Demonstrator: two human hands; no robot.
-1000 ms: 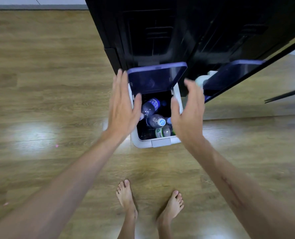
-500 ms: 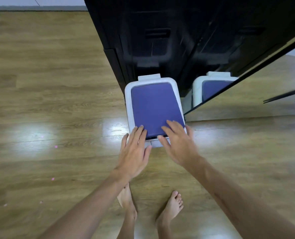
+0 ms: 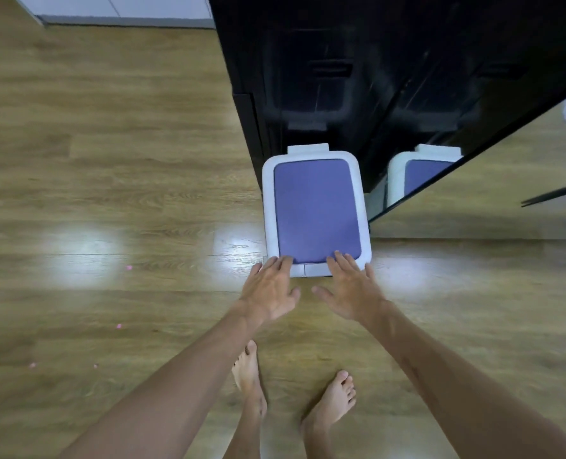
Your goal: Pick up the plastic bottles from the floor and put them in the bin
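Note:
A white bin [image 3: 365, 207] with a purple lid [image 3: 316, 210] stands on the wood floor against a black cabinet. The lid lies flat and closed, so the bottles inside are hidden. My left hand [image 3: 270, 289] is flat with straight fingers, its fingertips over the bin's front left corner. Over the front right corner, my right hand [image 3: 352, 288] is likewise spread flat, fingertips at the lid's near edge. Neither hand holds anything. No bottle lies on the visible floor.
A black cabinet [image 3: 324, 71] rises behind the bin. A mirror panel [image 3: 473, 200] to the right reflects the bin and floor. My bare feet [image 3: 294, 392] stand just below the hands. Small pink specks [image 3: 128, 267] dot the floor at the left.
A second ago the lid stood up and bottles showed inside; it then came down shut. Both hands have since slid back from the lid top to the bin's front edge.

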